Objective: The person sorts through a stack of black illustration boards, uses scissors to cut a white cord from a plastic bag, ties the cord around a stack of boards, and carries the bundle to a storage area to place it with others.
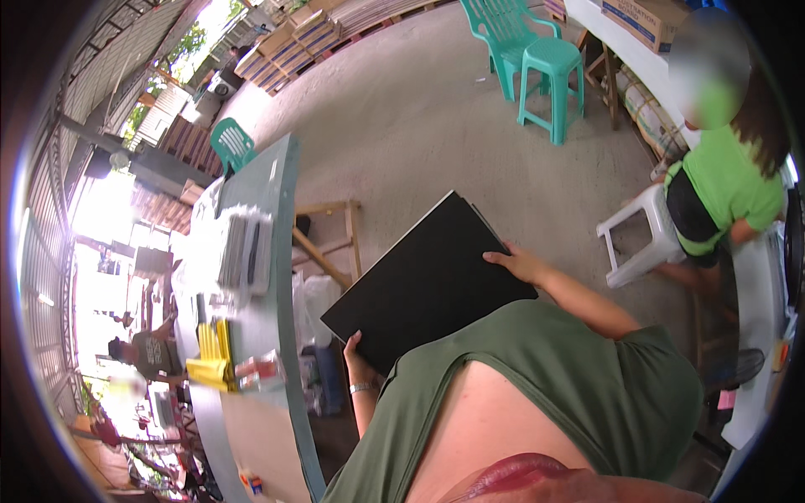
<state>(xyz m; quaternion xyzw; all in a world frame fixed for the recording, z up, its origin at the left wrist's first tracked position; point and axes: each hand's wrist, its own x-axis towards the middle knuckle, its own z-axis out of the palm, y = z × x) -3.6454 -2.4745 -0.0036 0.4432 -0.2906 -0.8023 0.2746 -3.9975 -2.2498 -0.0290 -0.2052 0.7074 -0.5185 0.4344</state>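
Observation:
A stack of flat black boards (432,281) is held tilted in front of my body, with lighter edges showing along its far right side. At the near left corner my left hand (358,362) grips the edge, thumb on top and the other fingers hidden underneath. On the right side my right hand (518,263) is closed around the opposite edge, its thumb over the black face. How many boards are in the stack I cannot tell.
To my left stands a long table (289,335) with plastic-wrapped packs (243,251) and a yellow bundle (214,356). A green stool (551,63) and green chair (503,42) stand ahead. At right, a person in bright green (729,184) is by a white stool (646,226).

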